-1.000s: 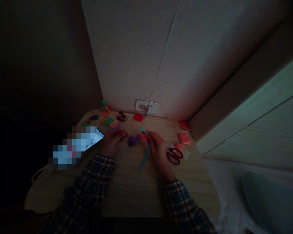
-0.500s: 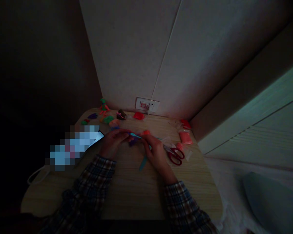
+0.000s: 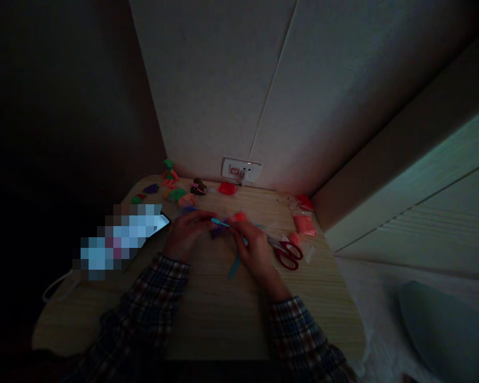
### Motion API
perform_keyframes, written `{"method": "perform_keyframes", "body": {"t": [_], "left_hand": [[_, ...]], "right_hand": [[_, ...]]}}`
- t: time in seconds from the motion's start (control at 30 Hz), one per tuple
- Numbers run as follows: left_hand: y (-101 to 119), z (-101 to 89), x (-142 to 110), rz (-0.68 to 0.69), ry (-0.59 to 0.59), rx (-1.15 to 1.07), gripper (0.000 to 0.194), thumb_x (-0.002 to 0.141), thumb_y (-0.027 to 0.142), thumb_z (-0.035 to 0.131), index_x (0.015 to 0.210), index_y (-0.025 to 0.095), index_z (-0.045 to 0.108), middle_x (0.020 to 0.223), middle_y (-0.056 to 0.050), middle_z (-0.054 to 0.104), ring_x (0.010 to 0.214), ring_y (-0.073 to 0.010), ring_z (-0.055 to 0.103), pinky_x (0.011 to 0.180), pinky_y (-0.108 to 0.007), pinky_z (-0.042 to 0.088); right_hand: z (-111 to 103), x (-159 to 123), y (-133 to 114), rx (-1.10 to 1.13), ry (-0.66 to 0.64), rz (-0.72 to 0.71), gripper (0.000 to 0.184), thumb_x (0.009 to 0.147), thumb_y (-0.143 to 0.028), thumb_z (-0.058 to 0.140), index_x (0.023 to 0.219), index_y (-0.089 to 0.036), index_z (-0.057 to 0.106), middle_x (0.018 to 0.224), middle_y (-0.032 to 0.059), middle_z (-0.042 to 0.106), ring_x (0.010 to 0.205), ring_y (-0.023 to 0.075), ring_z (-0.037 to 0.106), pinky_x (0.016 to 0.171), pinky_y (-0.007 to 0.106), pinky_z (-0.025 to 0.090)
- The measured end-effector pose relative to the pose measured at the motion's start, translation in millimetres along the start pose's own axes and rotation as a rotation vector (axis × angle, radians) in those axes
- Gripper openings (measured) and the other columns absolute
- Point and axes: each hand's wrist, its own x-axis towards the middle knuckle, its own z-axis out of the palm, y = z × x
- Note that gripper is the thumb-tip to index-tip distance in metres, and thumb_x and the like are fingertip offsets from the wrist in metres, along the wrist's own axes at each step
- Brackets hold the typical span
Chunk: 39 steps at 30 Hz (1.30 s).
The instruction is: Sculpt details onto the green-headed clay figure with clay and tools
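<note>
My right hand [image 3: 254, 246] grips a thin light-blue modelling tool [image 3: 220, 222], its flat tip pointing left. Close to that tip is my left hand [image 3: 188, 231], thumb and fingers pressed together; whatever they pinch is too dark and small to make out. Behind the gap between the hands lie a purple packet [image 3: 219, 231] and an orange-red lump [image 3: 238, 217]. A second, teal flat tool [image 3: 234, 267] rests on the table under my right hand. Red-handled scissors [image 3: 287, 255] lie just right of that hand, their blades partly hidden.
On the wooden table [image 3: 215, 319], a lit phone [image 3: 158, 226] stands at left. Along the back are a green-and-orange clay figure [image 3: 169, 173], green clay [image 3: 178, 194], a brown lump [image 3: 198, 186] and a red packet [image 3: 228, 189]. Pink clay packets [image 3: 304, 224] lie at right, a wall socket [image 3: 240, 170] behind.
The tool's tip has shifted slightly left and now shows clear beside my left fingers. A dark bit seen there before is out of sight. Both hands stay nearly in place.
</note>
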Motion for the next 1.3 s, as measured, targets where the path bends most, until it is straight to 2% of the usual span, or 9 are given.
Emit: {"method": "perform_keyframes", "body": {"t": [0.23, 0.37, 0.7, 0.9, 1.0, 1.17, 1.3], "left_hand": [[-4.1, -6.1, 3.9, 0.032, -0.023, 0.119, 0.032, 0.055, 0.033, 0.086, 0.082, 0.017, 0.077, 0.087, -0.006, 0.078, 0.087, -0.0238, 0.07, 0.087, -0.037, 0.054], [-3.1, -6.6, 4.1, 0.061, -0.031, 0.185, 0.032, 0.06, 0.036, 0.084, 0.084, 0.017, 0.077, 0.093, -0.007, 0.078, 0.093, -0.0257, 0.07, 0.091, -0.038, 0.053], [-0.8, -3.6, 2.0, 0.099, -0.035, 0.252, 0.027, 0.061, 0.038, 0.083, 0.076, 0.018, 0.076, 0.085, -0.006, 0.078, 0.086, -0.0241, 0.07, 0.087, -0.037, 0.055], [0.1, -3.9, 1.1, 0.084, -0.021, 0.215, 0.037, 0.06, 0.035, 0.084, 0.091, 0.018, 0.075, 0.083, -0.004, 0.077, 0.083, -0.0231, 0.071, 0.084, -0.036, 0.057], [1.1, -3.2, -0.2, 0.075, -0.011, 0.224, 0.037, 0.059, 0.034, 0.084, 0.091, 0.018, 0.075, 0.078, -0.003, 0.076, 0.08, -0.0228, 0.071, 0.081, -0.035, 0.057], [-0.4, -1.9, -0.4, 0.081, 0.007, 0.204, 0.034, 0.059, 0.032, 0.084, 0.089, 0.018, 0.076, 0.088, -0.005, 0.078, 0.089, -0.0246, 0.071, 0.086, -0.036, 0.056], [0.4, -1.5, -1.1, 0.071, 0.004, 0.2, 0.029, 0.058, 0.033, 0.084, 0.081, 0.018, 0.077, 0.085, -0.006, 0.078, 0.086, -0.0252, 0.072, 0.086, -0.037, 0.056]], "right_hand": [[1.4, -1.1, 2.7, -0.009, -0.012, 0.039, 0.024, 0.093, -0.024, 0.048, 0.101, -0.021, 0.071, 0.095, 0.0074, 0.075, 0.086, 0.0213, 0.069, 0.079, 0.032, 0.053], [0.5, -1.2, 2.0, -0.039, -0.03, 0.037, 0.024, 0.094, -0.023, 0.048, 0.102, -0.02, 0.07, 0.095, 0.008, 0.075, 0.086, 0.0216, 0.069, 0.079, 0.033, 0.053], [-1.5, -0.8, 2.0, -0.113, -0.074, 0.011, 0.025, 0.095, -0.021, 0.047, 0.106, -0.019, 0.069, 0.093, 0.0088, 0.074, 0.086, 0.0217, 0.069, 0.079, 0.032, 0.052], [-3.3, -1.3, 1.2, -0.144, -0.082, 0.002, 0.027, 0.095, -0.021, 0.046, 0.109, -0.016, 0.068, 0.091, 0.0104, 0.074, 0.084, 0.0231, 0.069, 0.076, 0.033, 0.052], [-3.2, -1.9, 1.6, -0.135, -0.083, 0.0, 0.026, 0.095, -0.02, 0.046, 0.109, -0.018, 0.068, 0.092, 0.0098, 0.074, 0.085, 0.0223, 0.069, 0.077, 0.032, 0.052], [-3.2, -1.6, 2.4, -0.103, -0.055, 0.015, 0.026, 0.094, -0.021, 0.046, 0.108, -0.02, 0.068, 0.094, 0.0089, 0.075, 0.087, 0.022, 0.069, 0.081, 0.032, 0.052], [-3.3, -1.6, 3.1, -0.089, -0.032, 0.004, 0.027, 0.094, -0.022, 0.045, 0.104, -0.019, 0.069, 0.093, 0.0094, 0.074, 0.083, 0.0225, 0.069, 0.076, 0.033, 0.053]]}}
